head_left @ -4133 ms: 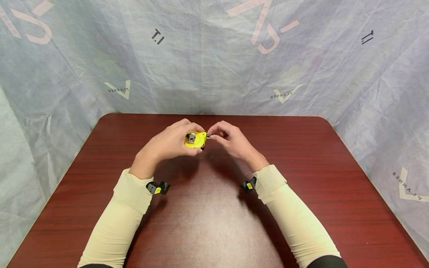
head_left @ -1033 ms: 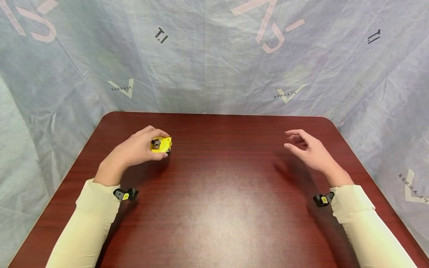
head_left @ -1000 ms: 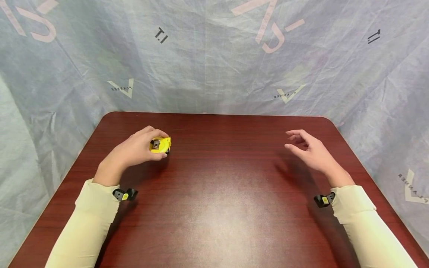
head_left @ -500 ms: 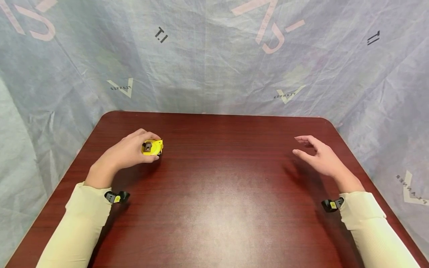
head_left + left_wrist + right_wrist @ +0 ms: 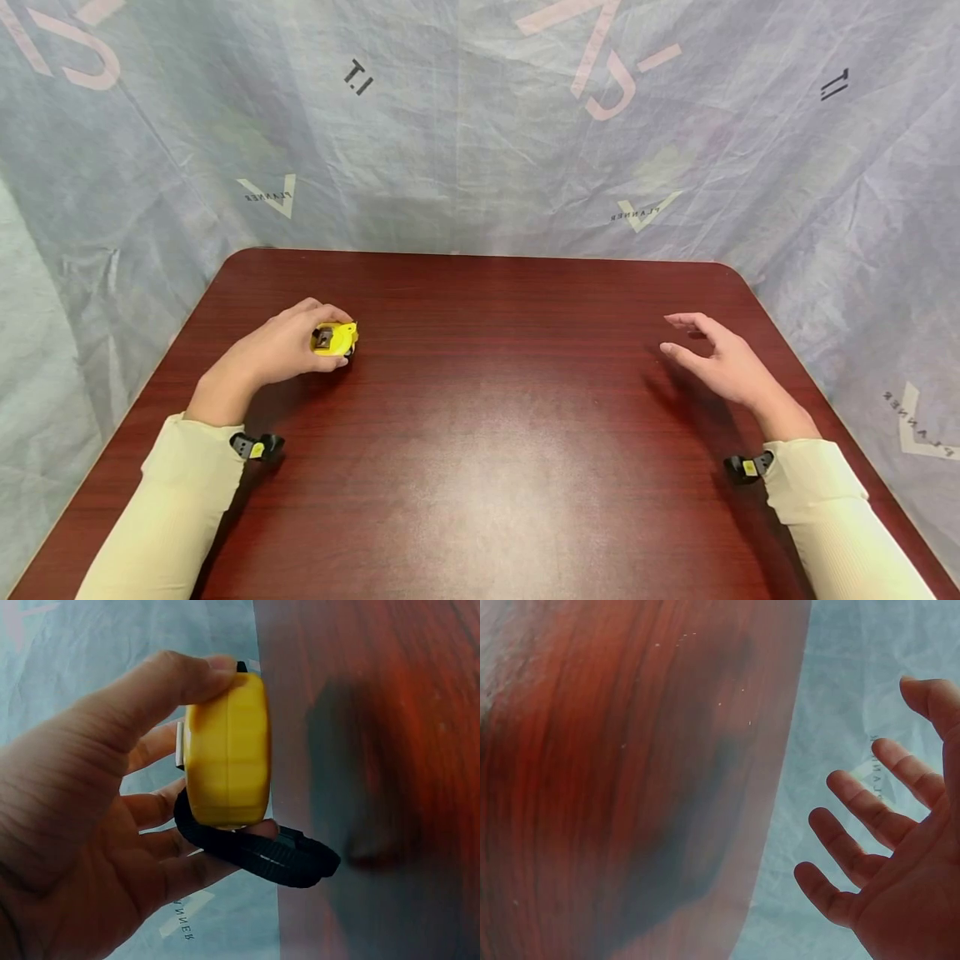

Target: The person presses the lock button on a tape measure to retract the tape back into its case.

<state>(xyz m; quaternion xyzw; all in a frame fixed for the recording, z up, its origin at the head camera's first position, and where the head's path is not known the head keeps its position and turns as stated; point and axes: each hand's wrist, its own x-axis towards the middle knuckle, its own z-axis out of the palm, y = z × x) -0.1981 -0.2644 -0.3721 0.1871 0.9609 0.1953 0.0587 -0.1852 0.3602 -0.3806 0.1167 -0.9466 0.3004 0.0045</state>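
Note:
At the left of the table, my left hand [image 5: 281,343] holds a yellow tape measure [image 5: 341,339] just above the surface. In the left wrist view its yellow case [image 5: 229,750] is pinched between thumb and fingers. A black wrist strap [image 5: 281,855] hangs in a loop from the case, past the fingers. A metal clip shows on the case's upper face in the head view. No blade is seen drawn out. Over the right side of the table hovers my right hand [image 5: 727,362], holding nothing, its fingers apart and loosely bent in the right wrist view.
A dark red wooden table [image 5: 480,400] spans the view, with rounded far corners. Behind it and at both sides hangs a grey printed cloth [image 5: 450,125]. Black camera mounts sit on the left wrist [image 5: 257,447] and right wrist [image 5: 748,467].
At first both hands met mid-table, the right fingers at the tape's end. They have since moved wide apart, the left taking the tape measure leftward. Over the last second both drifted slightly outward and lower.

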